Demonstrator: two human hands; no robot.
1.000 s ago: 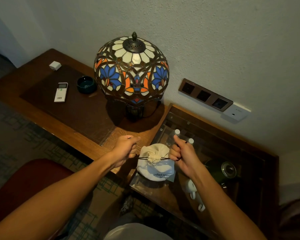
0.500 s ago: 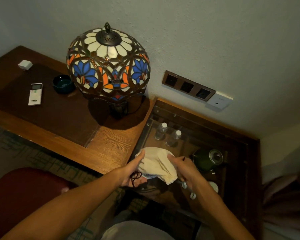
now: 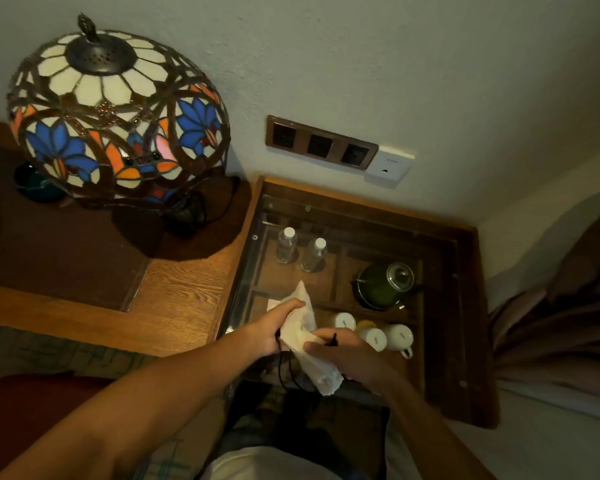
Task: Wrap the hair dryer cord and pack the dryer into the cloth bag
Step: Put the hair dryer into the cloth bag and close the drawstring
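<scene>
A cream cloth bag [image 3: 307,336] is held between both hands above the front edge of a glass-topped cabinet [image 3: 465,306]. My left hand [image 3: 271,327] grips the bag's left side. My right hand [image 3: 347,355] holds its lower right part, with a black drawstring end at the fingers. A black drawstring loop [image 3: 286,370] hangs below the bag. The hair dryer itself is not visible; I cannot tell whether it is inside the bag.
A stained-glass lamp [image 3: 118,112] stands on the wooden desk [image 3: 184,303] at left. Under the glass are two water bottles [image 3: 302,249], a green kettle [image 3: 385,284] and white cups [image 3: 385,336]. Wall sockets [image 3: 321,145] are behind. A red chair [image 3: 25,410] sits lower left.
The bag was resting on the glass with both hands pulling its drawstring taut; now it is lifted and held lengthwise in both hands. The view has shifted right and closer.
</scene>
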